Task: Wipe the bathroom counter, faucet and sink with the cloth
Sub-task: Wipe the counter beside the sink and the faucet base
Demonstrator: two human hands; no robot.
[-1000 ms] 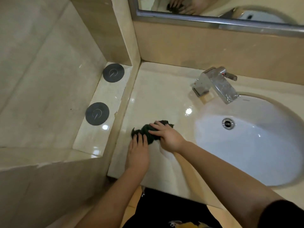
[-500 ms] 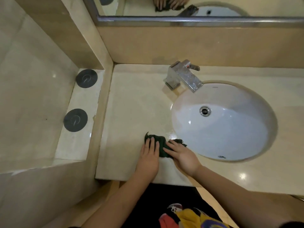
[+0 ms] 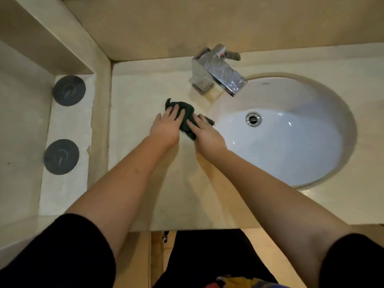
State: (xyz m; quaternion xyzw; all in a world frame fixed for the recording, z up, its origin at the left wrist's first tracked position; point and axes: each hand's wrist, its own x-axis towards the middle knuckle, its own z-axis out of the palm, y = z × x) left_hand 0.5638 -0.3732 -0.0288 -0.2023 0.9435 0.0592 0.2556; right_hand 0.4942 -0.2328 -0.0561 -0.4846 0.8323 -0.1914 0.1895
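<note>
Now both hands flat on dark green cloth [image 3: 187, 115] — left hand [image 3: 166, 129] and right hand [image 3: 207, 136] pressing it with straight fingers, gripping nothing. Cloth bunched on beige counter [image 3: 141, 96], just left of white sink [image 3: 291, 142] rim — below chrome faucet [image 3: 216, 73].

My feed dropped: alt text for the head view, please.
The left hand and right hand press a dark green cloth on the beige counter, just left of the white sink and in front of the chrome faucet.
</note>
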